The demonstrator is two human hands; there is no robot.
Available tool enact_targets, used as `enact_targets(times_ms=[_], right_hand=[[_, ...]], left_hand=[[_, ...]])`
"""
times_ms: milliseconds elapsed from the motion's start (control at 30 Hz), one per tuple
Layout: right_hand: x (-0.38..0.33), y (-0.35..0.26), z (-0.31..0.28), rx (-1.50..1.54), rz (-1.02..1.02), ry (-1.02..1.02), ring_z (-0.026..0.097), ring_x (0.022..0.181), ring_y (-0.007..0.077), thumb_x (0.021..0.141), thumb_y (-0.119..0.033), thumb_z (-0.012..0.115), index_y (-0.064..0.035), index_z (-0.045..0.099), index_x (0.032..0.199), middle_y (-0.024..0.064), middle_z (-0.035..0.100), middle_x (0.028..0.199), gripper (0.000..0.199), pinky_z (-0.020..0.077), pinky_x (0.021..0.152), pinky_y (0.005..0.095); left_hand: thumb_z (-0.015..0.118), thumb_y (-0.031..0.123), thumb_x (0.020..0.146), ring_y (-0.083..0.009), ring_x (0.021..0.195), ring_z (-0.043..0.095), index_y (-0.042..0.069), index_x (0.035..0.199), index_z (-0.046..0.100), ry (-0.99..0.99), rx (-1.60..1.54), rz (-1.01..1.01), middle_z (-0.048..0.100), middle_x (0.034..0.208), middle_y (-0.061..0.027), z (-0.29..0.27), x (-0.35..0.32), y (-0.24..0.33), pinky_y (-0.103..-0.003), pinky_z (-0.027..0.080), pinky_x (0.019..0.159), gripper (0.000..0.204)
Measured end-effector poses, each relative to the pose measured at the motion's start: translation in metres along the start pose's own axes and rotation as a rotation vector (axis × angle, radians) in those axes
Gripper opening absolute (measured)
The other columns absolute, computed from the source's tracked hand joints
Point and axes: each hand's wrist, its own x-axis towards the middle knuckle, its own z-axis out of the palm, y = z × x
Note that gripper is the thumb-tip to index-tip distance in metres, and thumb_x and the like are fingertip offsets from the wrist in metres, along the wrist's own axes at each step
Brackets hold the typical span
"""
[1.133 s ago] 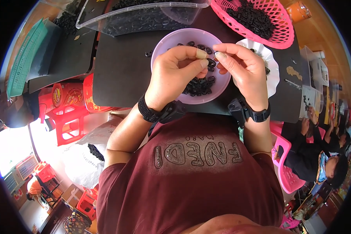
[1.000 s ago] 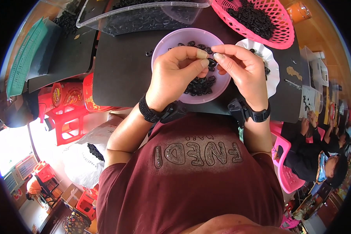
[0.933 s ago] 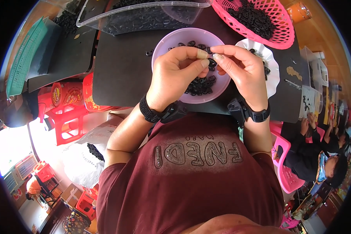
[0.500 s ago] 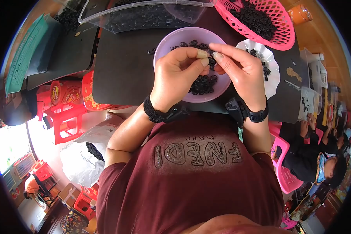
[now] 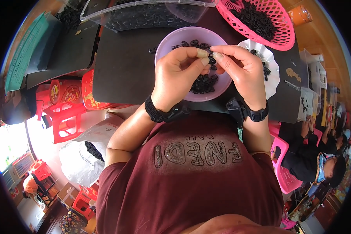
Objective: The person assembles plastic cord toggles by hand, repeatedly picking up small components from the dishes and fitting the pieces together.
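Observation:
Both hands meet above a pale purple bowl (image 5: 165, 43) that holds several small black oval parts (image 5: 204, 84). My left hand (image 5: 176, 74) pinches a small black ring-like part (image 5: 211, 61) between thumb and index finger, with tape round that index fingertip. From the other side my right hand (image 5: 245, 74) closes thumb and index finger on the same part, and its fingertips nearly touch the left ones. The fingers hide much of the held part, so its exact kind does not show.
A clear plastic bin (image 5: 144, 19) of black parts stands behind the bowl. At the back right is a pink basket (image 5: 288, 33) of black parts, near a white scalloped dish (image 5: 271, 78). Red stools (image 5: 68, 123) stand left; another person (image 5: 304, 160) sits right.
My right index fingertip has come down closer to the held part. Otherwise the hands keep almost the same place over the bowl.

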Motion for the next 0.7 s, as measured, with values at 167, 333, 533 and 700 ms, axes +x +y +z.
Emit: enact_targets(times_ms=[167, 333, 533, 700], right_hand=[[-0.001, 0.0, 0.003, 0.027, 0.022, 0.031, 0.065, 0.076, 0.0078, 0.093, -0.004, 0.063, -0.0002, 0.07, 0.108, 0.0043, 0.07, 0.093, 0.017, 0.055, 0.066, 0.0208], [-0.001, 0.0, 0.005, 0.016, 0.001, 0.044, 0.064, 0.075, 0.0073, 0.092, -0.005, 0.064, -0.0005, 0.07, 0.107, 0.0043, 0.07, 0.093, 0.017, 0.0546, 0.065, 0.0205], [-0.001, 0.006, 0.004, -0.04, -0.073, 0.027, 0.064, 0.075, 0.0084, 0.088, -0.005, 0.07, -0.0023, 0.07, 0.11, 0.0043, 0.067, 0.093, 0.022, 0.0543, 0.065, 0.0215], [-0.002, 0.011, 0.007, -0.051, -0.202, 0.022, 0.064, 0.076, 0.0109, 0.081, -0.002, 0.075, -0.0048, 0.07, 0.113, 0.0057, 0.066, 0.091, 0.032, 0.0544, 0.064, 0.0235]], left_hand=[[0.066, -0.001, 0.09, -0.0151, 0.081, 0.069, -0.005, 0.105, 0.064, 0.015, -0.02, 0.005, 0.069, 0.094, -0.0108, 0.002, 0.0, -0.001, -0.026, 0.059, 0.074, 0.016], [0.066, 0.0, 0.09, -0.0154, 0.081, 0.069, -0.005, 0.105, 0.064, 0.033, -0.041, -0.003, 0.069, 0.094, -0.011, 0.002, 0.0, -0.001, -0.026, 0.059, 0.075, 0.016], [0.065, 0.001, 0.091, -0.0151, 0.081, 0.069, -0.005, 0.105, 0.064, 0.058, -0.101, -0.036, 0.069, 0.095, -0.0106, 0.003, 0.001, -0.001, -0.025, 0.058, 0.074, 0.016], [0.064, 0.001, 0.091, -0.0142, 0.079, 0.069, -0.005, 0.103, 0.063, 0.047, -0.243, -0.039, 0.069, 0.093, -0.0097, 0.004, 0.003, 0.001, -0.025, 0.058, 0.072, 0.013]])
